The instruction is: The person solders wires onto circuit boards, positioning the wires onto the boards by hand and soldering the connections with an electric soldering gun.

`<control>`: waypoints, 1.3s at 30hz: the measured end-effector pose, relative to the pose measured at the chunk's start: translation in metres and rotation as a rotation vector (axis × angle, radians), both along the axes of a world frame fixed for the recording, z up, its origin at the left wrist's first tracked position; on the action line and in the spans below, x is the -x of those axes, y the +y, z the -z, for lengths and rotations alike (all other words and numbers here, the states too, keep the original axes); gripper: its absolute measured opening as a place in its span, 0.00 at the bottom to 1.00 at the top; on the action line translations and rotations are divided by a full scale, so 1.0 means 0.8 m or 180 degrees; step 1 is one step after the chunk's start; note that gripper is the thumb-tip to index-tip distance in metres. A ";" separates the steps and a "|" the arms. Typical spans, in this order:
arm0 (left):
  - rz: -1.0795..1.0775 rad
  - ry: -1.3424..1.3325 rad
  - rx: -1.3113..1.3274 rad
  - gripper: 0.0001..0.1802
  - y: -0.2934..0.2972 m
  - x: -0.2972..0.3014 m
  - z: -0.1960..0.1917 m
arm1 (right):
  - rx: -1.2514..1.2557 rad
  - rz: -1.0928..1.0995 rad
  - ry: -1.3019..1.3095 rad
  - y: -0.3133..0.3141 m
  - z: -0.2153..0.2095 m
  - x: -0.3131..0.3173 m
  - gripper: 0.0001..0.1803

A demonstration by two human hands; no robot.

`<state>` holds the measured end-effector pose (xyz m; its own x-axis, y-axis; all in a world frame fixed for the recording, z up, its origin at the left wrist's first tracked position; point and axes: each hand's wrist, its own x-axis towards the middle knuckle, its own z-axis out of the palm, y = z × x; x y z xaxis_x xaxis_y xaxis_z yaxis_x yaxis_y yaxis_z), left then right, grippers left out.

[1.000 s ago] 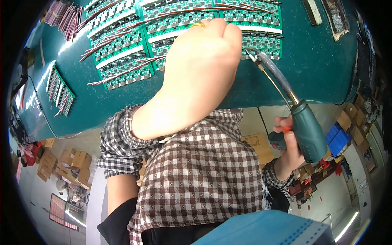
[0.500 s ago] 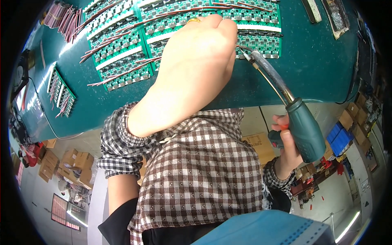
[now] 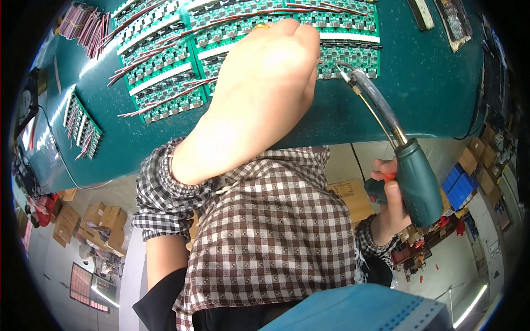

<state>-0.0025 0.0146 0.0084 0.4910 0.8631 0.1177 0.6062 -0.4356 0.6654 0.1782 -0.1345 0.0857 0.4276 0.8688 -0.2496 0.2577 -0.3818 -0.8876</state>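
My left hand (image 3: pixel 270 83), with a gold ring on one finger, rests back-up over the green circuit boards (image 3: pixel 350 55). Its fingers curl under and their tips are hidden. A short red wire end (image 3: pixel 320 62) peeks out at that hand's right edge; what the fingers grip cannot be made out. My right hand (image 3: pixel 393 207) is closed around a soldering gun (image 3: pixel 419 185) with a dark green body, a red trigger and a thin feed tube. The gun's bent tip is over the lower right boards, just right of my left hand; contact is unclear.
Red and dark wires (image 3: pixel 165 99) lie across the board rows. A wire bundle (image 3: pixel 83 27) sits at the far left, with a smaller board panel (image 3: pixel 83 124) nearer. Two narrow trays (image 3: pixel 454 25) are at the far right of the green tabletop (image 3: pixel 430 88).
The soldering gun has shifted right and slightly toward me, so its tip is now farther from the red wire end. My left hand has barely moved.
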 end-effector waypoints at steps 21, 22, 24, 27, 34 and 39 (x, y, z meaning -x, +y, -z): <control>0.0006 0.0147 -0.0003 0.03 -0.004 0.001 0.000 | -0.0068 0.0128 0.0382 -0.001 0.013 -0.020 0.24; 0.0012 0.0142 -0.0030 0.03 -0.004 0.001 0.001 | -0.0070 0.0134 0.0388 0.000 0.013 -0.021 0.24; -0.0001 0.0111 -0.0016 0.04 -0.004 0.001 -0.001 | -0.0076 0.0287 0.0548 0.002 0.014 -0.022 0.24; -0.0027 0.0087 0.0003 0.04 -0.006 0.000 -0.004 | -0.0055 0.0356 0.0677 0.002 0.019 -0.026 0.25; -0.0123 0.0158 0.0226 0.04 -0.011 0.000 -0.012 | -0.0104 0.0422 0.0810 0.005 0.028 -0.035 0.25; -0.0124 0.0087 0.0295 0.04 -0.011 -0.003 -0.013 | -0.0224 0.0314 0.0969 0.002 0.034 -0.044 0.25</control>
